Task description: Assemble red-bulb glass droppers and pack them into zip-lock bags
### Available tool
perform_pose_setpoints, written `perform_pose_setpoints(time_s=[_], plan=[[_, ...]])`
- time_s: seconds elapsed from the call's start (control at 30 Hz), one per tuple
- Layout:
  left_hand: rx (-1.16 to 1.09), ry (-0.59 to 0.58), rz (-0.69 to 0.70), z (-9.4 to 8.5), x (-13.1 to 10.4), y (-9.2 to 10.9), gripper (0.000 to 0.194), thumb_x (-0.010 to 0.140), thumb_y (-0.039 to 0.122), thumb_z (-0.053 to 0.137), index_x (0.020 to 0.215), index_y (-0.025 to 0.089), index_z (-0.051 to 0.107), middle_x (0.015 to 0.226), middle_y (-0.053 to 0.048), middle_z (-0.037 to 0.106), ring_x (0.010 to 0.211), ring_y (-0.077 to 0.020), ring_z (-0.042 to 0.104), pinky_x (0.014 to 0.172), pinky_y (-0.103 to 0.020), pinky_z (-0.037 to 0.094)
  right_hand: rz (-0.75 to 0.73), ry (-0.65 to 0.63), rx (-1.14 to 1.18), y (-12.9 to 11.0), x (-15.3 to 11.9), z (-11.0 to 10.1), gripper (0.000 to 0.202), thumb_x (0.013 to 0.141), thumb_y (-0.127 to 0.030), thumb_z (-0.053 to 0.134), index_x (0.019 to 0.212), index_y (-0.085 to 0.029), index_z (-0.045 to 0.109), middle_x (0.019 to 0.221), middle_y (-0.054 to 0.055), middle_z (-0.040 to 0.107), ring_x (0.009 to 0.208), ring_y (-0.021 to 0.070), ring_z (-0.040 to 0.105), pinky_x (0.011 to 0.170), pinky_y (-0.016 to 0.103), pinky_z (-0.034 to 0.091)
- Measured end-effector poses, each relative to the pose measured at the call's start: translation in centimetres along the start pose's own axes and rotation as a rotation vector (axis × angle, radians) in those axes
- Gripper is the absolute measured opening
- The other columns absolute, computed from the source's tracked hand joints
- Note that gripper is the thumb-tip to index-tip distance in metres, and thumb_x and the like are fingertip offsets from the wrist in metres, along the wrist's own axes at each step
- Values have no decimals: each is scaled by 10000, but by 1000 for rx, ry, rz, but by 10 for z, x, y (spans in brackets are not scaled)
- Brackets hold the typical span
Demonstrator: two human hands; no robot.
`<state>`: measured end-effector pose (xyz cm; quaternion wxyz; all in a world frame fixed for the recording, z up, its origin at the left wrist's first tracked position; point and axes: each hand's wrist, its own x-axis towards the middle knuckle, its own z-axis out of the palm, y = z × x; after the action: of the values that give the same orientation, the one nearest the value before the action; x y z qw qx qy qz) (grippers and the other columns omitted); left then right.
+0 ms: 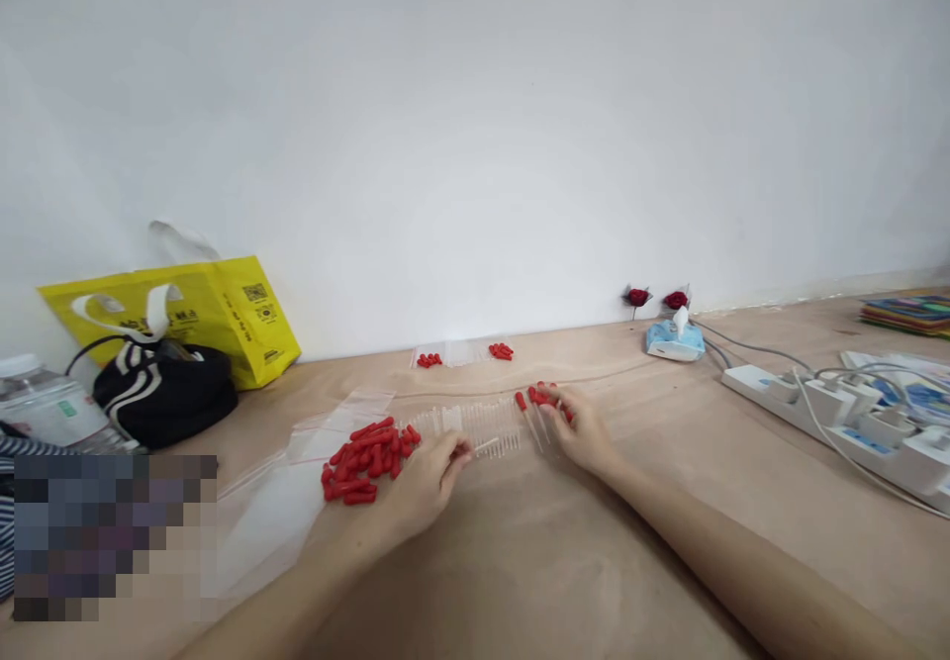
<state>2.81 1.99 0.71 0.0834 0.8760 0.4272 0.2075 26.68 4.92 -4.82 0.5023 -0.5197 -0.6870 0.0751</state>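
My left hand is closed in a pinch on a thin pale tube, which points right from the fingertips. Below and beyond it, several clear thin tubes lie side by side in a row. A pile of red rubber bulbs lies just left of that hand. My right hand has its fingers curled at a group of red-topped droppers, covering part of them. One dropper lies left of these fingers, its clear stem towards me.
Plastic zip bags lie at left. Another bag with red bulbs lies by the wall. A yellow bag, black pouch and bottle stand left. Tissues and a cabled power strip lie right.
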Motion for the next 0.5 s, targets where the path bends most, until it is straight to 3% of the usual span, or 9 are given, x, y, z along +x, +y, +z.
perform_pose_setpoints(time_s=[0.07,0.2,0.3,0.5], plan=[[-29,106,77,9,-18,-9,227,831,190,379,974,195,554,877,-40,625,825,-178,570,742,-284,438,-116,-115,-22,-18,-11,6,200,807,-255,448,917,-212,609,890,57,608,841,182,518,783,340,339],[-73,162,111,22,-29,-18,250,856,209,362,932,192,600,853,-48,623,794,-170,570,728,-285,453,-193,-250,-52,-44,-26,11,145,767,-187,502,850,-236,611,849,15,622,836,178,512,782,356,295],[-49,195,102,24,-27,-20,245,853,209,378,907,194,616,844,-50,627,793,-177,565,733,-306,443,-187,-308,-52,-50,-29,12,110,742,-173,529,802,-232,600,788,-11,635,771,161,516,729,326,288],[-8,200,133,24,-26,-21,231,844,186,391,903,210,613,836,-33,654,761,-171,580,762,-337,386,-193,-328,-49,-48,-29,13,66,762,-288,560,792,-244,598,743,-23,637,746,154,513,710,318,271]])
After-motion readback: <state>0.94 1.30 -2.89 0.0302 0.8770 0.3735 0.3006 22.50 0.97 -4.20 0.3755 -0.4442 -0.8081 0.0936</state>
